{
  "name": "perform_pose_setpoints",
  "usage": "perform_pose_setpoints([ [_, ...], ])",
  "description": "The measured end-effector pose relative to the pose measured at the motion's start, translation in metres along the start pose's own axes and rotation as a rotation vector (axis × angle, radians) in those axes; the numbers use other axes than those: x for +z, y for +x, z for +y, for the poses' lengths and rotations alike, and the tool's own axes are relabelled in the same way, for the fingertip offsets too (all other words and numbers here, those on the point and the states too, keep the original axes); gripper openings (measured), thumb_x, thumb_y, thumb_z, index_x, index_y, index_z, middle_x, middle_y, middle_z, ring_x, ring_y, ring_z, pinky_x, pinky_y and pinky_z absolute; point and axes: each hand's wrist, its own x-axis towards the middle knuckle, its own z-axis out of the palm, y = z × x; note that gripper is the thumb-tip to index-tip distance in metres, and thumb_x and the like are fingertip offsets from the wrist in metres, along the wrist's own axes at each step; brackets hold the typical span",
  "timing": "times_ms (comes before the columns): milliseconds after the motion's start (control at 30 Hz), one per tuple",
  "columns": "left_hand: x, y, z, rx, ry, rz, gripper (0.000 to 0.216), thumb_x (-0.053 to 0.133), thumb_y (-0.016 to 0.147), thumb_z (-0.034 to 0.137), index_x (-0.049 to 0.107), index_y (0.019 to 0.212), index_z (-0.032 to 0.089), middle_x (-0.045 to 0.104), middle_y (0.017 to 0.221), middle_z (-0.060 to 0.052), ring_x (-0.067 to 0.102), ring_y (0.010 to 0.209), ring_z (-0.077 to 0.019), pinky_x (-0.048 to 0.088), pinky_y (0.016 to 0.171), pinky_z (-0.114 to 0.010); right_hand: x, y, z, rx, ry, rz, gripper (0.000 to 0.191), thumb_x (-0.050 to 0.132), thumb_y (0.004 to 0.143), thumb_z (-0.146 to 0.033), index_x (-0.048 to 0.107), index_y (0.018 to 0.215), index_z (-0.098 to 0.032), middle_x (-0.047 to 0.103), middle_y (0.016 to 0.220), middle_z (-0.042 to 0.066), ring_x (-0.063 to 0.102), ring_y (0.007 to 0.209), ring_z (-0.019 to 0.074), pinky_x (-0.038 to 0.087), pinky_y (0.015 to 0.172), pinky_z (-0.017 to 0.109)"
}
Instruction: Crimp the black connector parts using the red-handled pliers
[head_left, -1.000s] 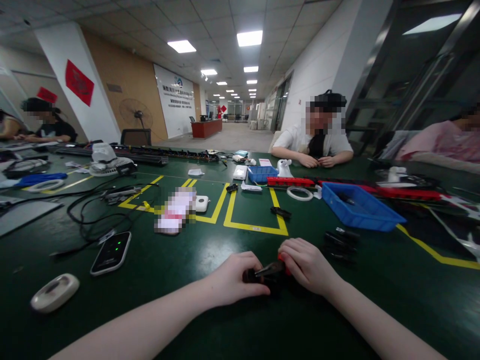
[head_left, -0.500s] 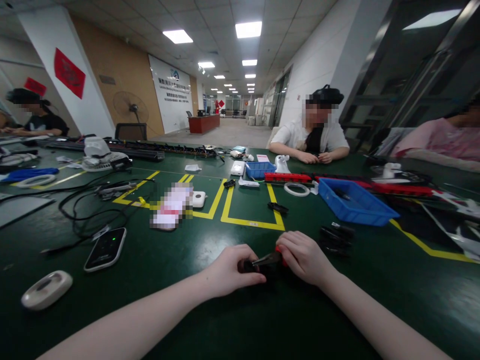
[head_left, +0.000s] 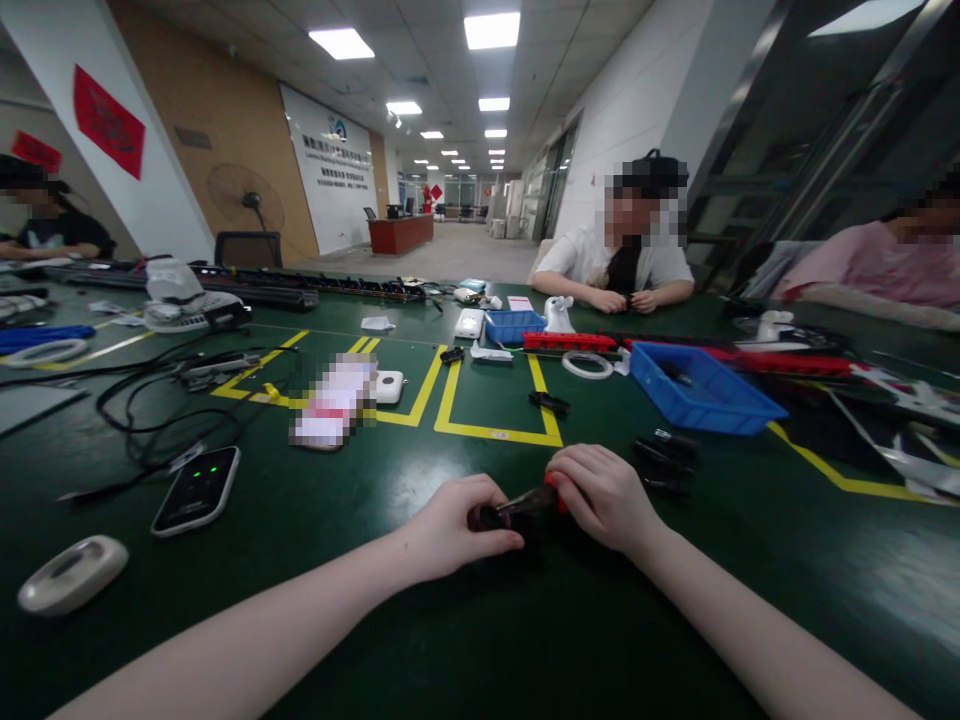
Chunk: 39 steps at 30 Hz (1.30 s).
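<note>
My left hand is closed round a small black part resting on the green table. My right hand is closed on red-handled pliers, whose dark jaws point left and meet the black part. The two hands lie close together near the table's front middle. Much of the part is hidden under my fingers.
Several small black parts lie just right of my hands. A blue bin stands further right. A dark phone-like device and a white oval gadget lie at left, with black cables. People sit across the table.
The view has tilted up a little, so everything sits slightly higher and further left in the picture. Both hands keep the same grip on the pliers and the black part.
</note>
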Motion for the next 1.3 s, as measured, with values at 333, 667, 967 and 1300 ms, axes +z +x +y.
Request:
perform_pose_setpoints([
  [333,-0.0008,0.0002,-0.0011,0.011,0.013,0.006,0.020,0.074,0.083,0.033,0.065,0.089,0.016,0.063,0.092,-0.001,0.052,0.070,-0.0114,0.043,0.062,-0.022,0.0005,-0.0025,0.0021,0.040,-0.039,0.094,0.025,0.040,0.098,-0.020,0.065,0.091,-0.018,0.072,0.091,0.010,0.066,0.088,0.0231,0.048,0.080,0.039],
  [667,-0.0010,0.0003,-0.0019,0.072,0.056,0.040,0.017,0.075,0.082,0.029,0.065,0.087,0.016,0.065,0.091,-0.003,0.060,0.084,-0.0174,0.046,0.074,-0.028,0.0012,-0.0012,0.0000,-0.031,0.007,0.015,0.024,0.041,0.097,-0.019,0.064,0.090,-0.019,0.072,0.089,0.009,0.065,0.083,0.0218,0.047,0.078,0.037],
  [967,-0.0007,-0.0013,-0.0029,0.132,0.045,0.031,0.016,0.076,0.083,0.027,0.063,0.086,0.017,0.067,0.100,-0.005,0.063,0.092,-0.0188,0.048,0.082,-0.030,0.0008,0.0002,-0.0022,-0.052,0.023,-0.057,0.027,0.036,0.099,-0.019,0.059,0.084,-0.019,0.068,0.082,0.007,0.062,0.077,0.0190,0.043,0.073,0.035],
  [1300,0.0000,-0.0007,-0.0054,0.111,0.103,0.040,0.015,0.078,0.080,0.022,0.065,0.086,0.016,0.068,0.098,-0.003,0.064,0.090,-0.0185,0.047,0.083,-0.030,-0.0003,0.0021,0.0010,-0.065,0.014,-0.144,0.028,0.036,0.099,-0.022,0.057,0.080,-0.019,0.066,0.076,0.004,0.057,0.068,0.0162,0.038,0.068,0.033],
])
